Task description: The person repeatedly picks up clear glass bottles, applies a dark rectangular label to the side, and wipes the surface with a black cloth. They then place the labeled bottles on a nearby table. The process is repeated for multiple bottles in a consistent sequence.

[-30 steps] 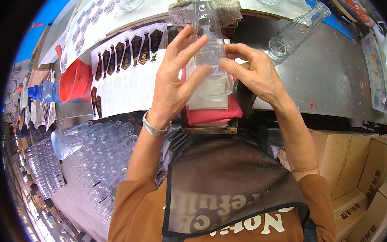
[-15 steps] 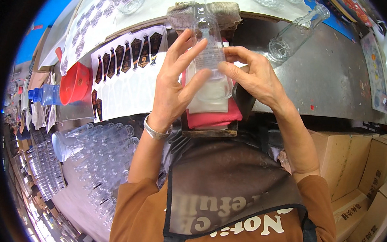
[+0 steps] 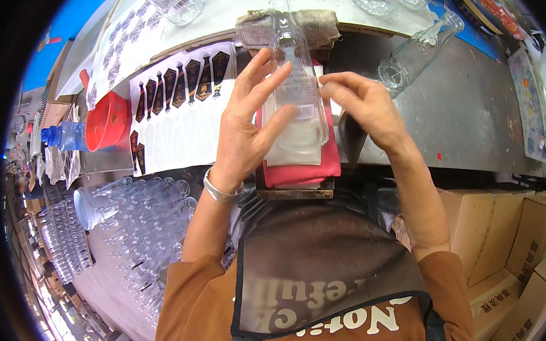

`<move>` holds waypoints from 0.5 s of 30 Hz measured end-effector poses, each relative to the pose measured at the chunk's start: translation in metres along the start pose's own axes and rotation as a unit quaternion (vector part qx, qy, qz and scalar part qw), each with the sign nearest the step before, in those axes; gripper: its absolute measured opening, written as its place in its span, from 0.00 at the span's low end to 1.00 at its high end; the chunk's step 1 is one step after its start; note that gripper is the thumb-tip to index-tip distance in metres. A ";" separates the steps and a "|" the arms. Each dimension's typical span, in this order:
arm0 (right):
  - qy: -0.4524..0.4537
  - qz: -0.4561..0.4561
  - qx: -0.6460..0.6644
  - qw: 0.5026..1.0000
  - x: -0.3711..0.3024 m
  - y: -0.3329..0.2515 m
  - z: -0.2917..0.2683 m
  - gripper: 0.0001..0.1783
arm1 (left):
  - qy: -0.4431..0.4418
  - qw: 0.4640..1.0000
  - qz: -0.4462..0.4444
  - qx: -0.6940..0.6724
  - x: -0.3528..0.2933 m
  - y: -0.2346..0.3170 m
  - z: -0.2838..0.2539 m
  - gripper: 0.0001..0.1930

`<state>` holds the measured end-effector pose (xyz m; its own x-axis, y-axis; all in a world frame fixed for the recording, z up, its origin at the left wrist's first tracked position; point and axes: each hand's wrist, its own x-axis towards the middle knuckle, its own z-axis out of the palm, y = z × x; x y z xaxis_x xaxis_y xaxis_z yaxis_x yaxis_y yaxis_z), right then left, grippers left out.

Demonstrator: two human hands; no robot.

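Note:
A clear glass bottle (image 3: 300,88) lies on its back before me, neck pointing away, with a printed clear label and barcode on its upper side. White cloth or paper (image 3: 292,157) and a folded red cloth (image 3: 331,155) lie beneath it. My left hand (image 3: 249,116) is spread along the bottle's left side, fingers apart, the fingertips overlapping the glass. At the right edge of the bottle, my right hand (image 3: 367,110) has its thumb and fingers drawn together; anything between them is too small to make out.
A rolled cloth (image 3: 322,30) supports the neck. Dark stickers on a sheet (image 3: 177,108) lie to the left, beside a red plastic container (image 3: 107,120). Another bottle (image 3: 411,57) lies at right on the metal table (image 3: 458,113). Many bottles (image 3: 148,225) stand lower left; cardboard boxes (image 3: 483,214) lower right.
My right hand has shifted right, its thumb off the label to the bottle's edge. The left hand stays nearly in place. The barcode on the bottle shows more plainly.

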<state>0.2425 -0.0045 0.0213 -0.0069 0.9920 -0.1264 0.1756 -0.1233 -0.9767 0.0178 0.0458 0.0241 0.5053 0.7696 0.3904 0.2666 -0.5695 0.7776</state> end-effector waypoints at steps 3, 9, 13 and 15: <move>0.052 0.075 0.218 0.972 0.001 0.016 -0.021 0.21 | 0.002 1.000 -0.001 0.001 0.000 0.001 0.000 0.28; 0.020 -0.136 0.034 0.990 -0.002 -0.031 -0.009 0.19 | 0.004 1.000 0.002 0.011 0.001 0.004 0.000 0.29; 0.176 -0.230 -0.152 0.945 0.028 -0.046 -0.016 0.15 | 0.007 1.000 -0.001 0.002 0.000 0.004 0.001 0.29; 0.110 -0.271 -0.149 0.944 0.027 -0.057 -0.015 0.15 | 0.011 1.000 0.002 0.005 -0.001 0.002 0.001 0.31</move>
<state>0.2474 0.0300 0.0762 0.0233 0.8927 0.4501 0.4748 0.3863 -0.7908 0.0185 0.0433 0.0245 0.4880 0.7736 0.4041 0.2728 -0.5750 0.7714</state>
